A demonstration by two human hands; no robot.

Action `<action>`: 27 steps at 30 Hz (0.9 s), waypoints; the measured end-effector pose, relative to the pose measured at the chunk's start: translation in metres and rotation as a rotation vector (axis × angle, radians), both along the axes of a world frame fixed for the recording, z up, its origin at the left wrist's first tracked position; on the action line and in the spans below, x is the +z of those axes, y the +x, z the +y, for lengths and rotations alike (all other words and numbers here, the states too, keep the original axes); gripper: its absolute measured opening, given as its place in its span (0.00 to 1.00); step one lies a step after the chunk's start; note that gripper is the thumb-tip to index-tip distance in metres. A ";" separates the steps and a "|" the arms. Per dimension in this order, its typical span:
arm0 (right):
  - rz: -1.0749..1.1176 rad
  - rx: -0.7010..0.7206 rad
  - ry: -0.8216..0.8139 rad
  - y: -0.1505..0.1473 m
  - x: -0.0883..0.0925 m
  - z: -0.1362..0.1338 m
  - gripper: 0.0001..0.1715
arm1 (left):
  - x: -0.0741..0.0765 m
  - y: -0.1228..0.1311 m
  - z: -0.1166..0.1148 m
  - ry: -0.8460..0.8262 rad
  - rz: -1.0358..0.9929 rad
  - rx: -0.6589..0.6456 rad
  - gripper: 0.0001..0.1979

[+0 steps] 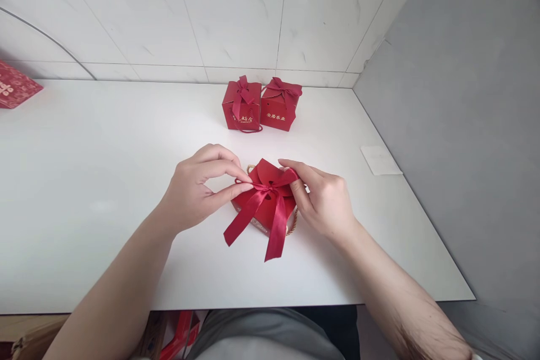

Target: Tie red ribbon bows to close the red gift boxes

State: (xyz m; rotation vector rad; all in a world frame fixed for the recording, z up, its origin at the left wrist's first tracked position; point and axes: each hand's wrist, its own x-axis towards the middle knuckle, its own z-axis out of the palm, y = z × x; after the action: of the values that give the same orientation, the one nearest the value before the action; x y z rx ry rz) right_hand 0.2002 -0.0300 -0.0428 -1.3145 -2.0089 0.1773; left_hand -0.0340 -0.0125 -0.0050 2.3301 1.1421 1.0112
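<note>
Your two bare hands meet over a small red gift box (272, 172) that sits on a white table (105, 180), a little right of the table's middle and close to your body. A red satin ribbon (268, 187) is knotted on top of the box, over its rounded lid flaps.

Your left hand (198, 191) comes in from the left. Its thumb and forefinger are pinched tight on the left loop of the ribbon, just beside the knot, with the other fingers curled above. Your right hand (324, 202) comes in from the right. Its thumb and forefinger are closed on the right loop, and the rest of the hand rests against the box's right side.

Two ribbon tails hang down over the front of the box and lie on the table, pointing toward you. A tan cord handle (292, 225) peeks out at the box's lower right and behind its lid.

Farther back, near the marbled tile wall (236, 11), two more red boxes stand touching side by side: the left box (241, 107) and the right box (279, 106). Each has a tied bow on top and gold lettering on the front.

A white slip of paper (379, 160) lies well to the right, near a plain grey wall (464, 124). A flat red item (14, 88) shows at the far left edge.
</note>
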 end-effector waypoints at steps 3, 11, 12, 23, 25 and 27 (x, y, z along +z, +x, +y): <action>0.004 -0.002 -0.030 -0.001 0.000 0.000 0.21 | -0.003 -0.004 0.003 0.080 0.038 -0.066 0.10; -0.020 -0.037 -0.013 -0.002 -0.003 0.000 0.22 | -0.010 -0.002 0.009 0.604 0.116 -0.078 0.11; -0.020 -0.043 -0.007 -0.002 -0.003 0.000 0.22 | -0.011 -0.003 0.010 0.687 0.174 -0.066 0.12; -0.071 -0.125 0.043 -0.004 -0.009 0.003 0.22 | -0.012 -0.007 0.008 0.723 0.321 -0.120 0.10; -0.066 -0.124 0.033 -0.005 -0.010 0.002 0.22 | -0.010 -0.006 0.006 0.609 0.301 -0.098 0.10; -0.057 -0.112 0.017 -0.006 -0.010 0.001 0.21 | -0.008 -0.004 0.002 0.401 0.258 -0.039 0.11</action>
State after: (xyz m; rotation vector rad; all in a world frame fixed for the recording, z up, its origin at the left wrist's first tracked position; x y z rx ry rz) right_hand 0.1944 -0.0285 -0.0529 -1.4315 -1.9731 0.0715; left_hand -0.0382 -0.0103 -0.0127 2.8573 1.0539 1.0246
